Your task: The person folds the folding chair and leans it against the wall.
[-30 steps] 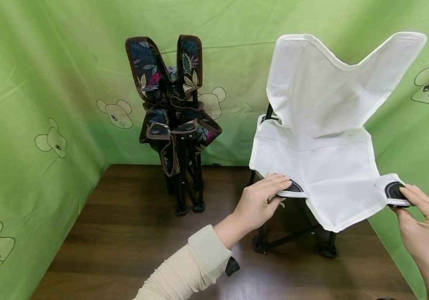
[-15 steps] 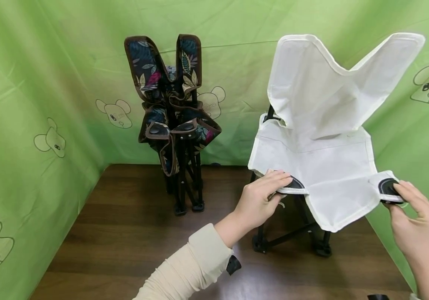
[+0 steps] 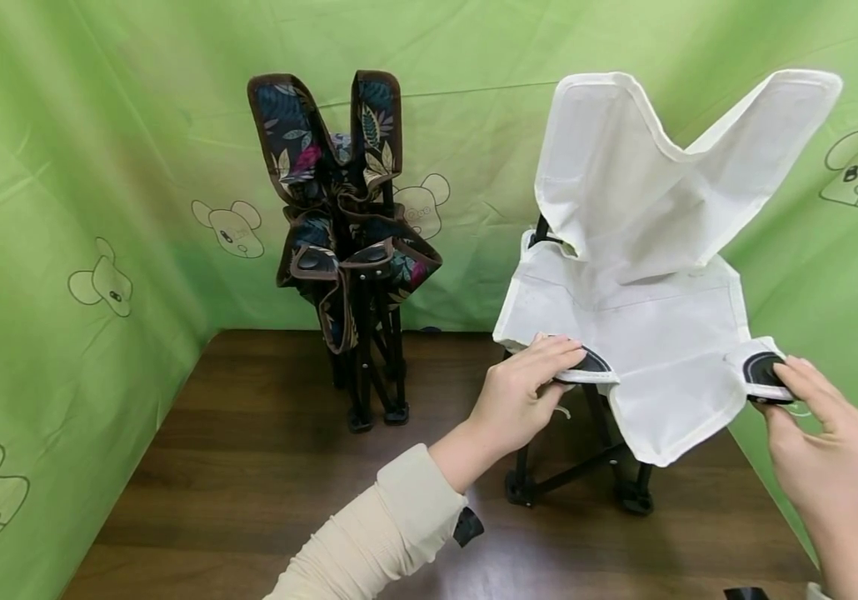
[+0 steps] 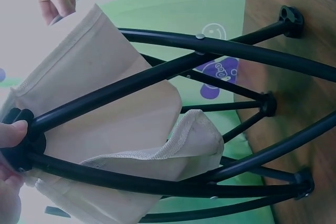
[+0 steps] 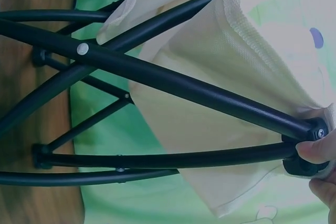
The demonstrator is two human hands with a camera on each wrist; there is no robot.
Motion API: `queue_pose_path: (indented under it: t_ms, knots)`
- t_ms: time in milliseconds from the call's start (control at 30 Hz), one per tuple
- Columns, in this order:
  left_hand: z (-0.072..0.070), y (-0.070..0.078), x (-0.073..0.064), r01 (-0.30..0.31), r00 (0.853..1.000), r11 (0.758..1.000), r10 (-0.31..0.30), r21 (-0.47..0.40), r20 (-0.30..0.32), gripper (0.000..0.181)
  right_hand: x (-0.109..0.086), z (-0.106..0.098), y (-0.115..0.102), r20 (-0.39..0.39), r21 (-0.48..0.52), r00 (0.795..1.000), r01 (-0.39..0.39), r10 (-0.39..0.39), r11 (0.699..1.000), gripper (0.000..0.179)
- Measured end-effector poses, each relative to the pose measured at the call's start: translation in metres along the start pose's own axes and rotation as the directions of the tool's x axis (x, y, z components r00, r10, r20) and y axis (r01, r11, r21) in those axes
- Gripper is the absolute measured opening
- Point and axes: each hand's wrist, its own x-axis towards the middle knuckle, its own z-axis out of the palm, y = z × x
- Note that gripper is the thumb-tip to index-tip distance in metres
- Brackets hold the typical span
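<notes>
A white folding chair (image 3: 665,325) stands partly open, its fabric seat sagging between the front corners. My left hand (image 3: 522,396) grips the front left corner, fingers over the black patch (image 3: 594,364) and thumb below. At the front right corner my right hand (image 3: 834,437) pinches the other black patch (image 3: 762,371) the same way. Underneath, the left wrist view has my left thumb on a black plastic joint (image 4: 32,148) where two tubes (image 4: 115,95) meet. A matching joint (image 5: 302,166) lies under my right thumb in the right wrist view.
Left of the white chair, a folded chair with dark floral fabric (image 3: 378,125) stands upright. Both chairs are on a brown wood-look surface (image 3: 249,442). Green printed cloth (image 3: 474,83) hangs behind and at the sides. A small black piece (image 3: 468,527) shows beside my left sleeve.
My right hand has moved left with its corner, drawing the two front corners closer. The seat sags more, and the right front foot has shifted left. My left hand stays nearly still.
</notes>
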Motion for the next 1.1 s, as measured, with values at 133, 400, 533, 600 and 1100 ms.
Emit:
queue_pose_path:
  t_ms: [133, 400, 533, 600, 1100]
  knots:
    - [-0.001, 0.000, 0.002, -0.004, 1.000, 1.000, 0.004, 0.010, 0.004, 0.031, 0.000, 0.002, -0.002, -0.017, 0.051, 1.000, 0.022, -0.021, 0.998, 0.021]
    - [-0.003, 0.001, 0.005, -0.009, 1.000, 0.999, 0.009, 0.031, 0.004, 0.031, 0.002, 0.007, -0.006, -0.049, 0.109, 0.996, 0.086, -0.081, 0.990, 0.017]
    - [-0.003, 0.002, 0.007, -0.010, 1.000, 0.999, 0.010, 0.040, 0.004, 0.031, 0.003, 0.009, -0.008, -0.058, 0.129, 0.995, 0.090, -0.083, 0.988, 0.016]
    - [-0.004, 0.002, 0.008, -0.008, 1.000, 0.999, 0.008, 0.039, 0.004, 0.031, 0.004, 0.010, -0.008, -0.067, 0.139, 0.994, 0.097, -0.088, 0.985, 0.016]
    - [-0.006, 0.004, 0.015, -0.018, 0.999, 0.997, 0.016, 0.072, 0.027, 0.032, 0.006, 0.015, -0.030, -0.071, 0.138, 0.986, 0.161, -0.153, 0.977, 0.016]
